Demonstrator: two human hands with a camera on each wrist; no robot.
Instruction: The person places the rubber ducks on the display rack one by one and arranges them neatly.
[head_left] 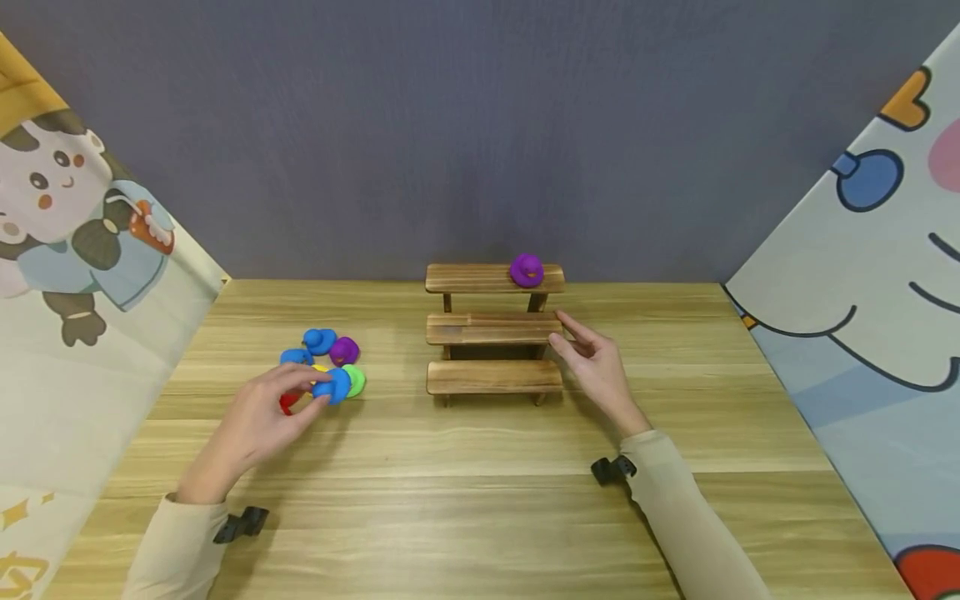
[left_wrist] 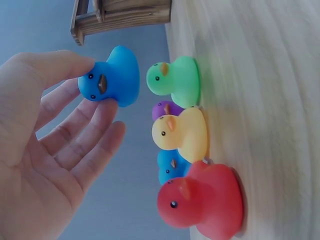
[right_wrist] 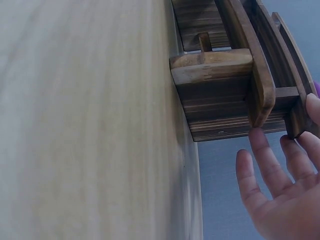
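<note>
One blue duck (head_left: pixel 333 386) is held just above the tabletop (head_left: pixel 465 500), pinched between the thumb and fingers of the left hand (head_left: pixel 262 412). Close beside it on the tabletop sit a green duck (left_wrist: pixel 180 80), a yellow duck (left_wrist: pixel 185 132), a red duck (left_wrist: pixel 205 202), a purple duck (head_left: pixel 344 351) and two more blue ducks (head_left: pixel 320 340). Well to their right stands a three-step wooden stand (head_left: pixel 491 377); the right hand (head_left: pixel 600 375), fingers spread and loosely bent, touches its right end. Another purple duck (head_left: pixel 527 271) rests on the top step, before a dark grey wall (head_left: pixel 450 125).
</note>
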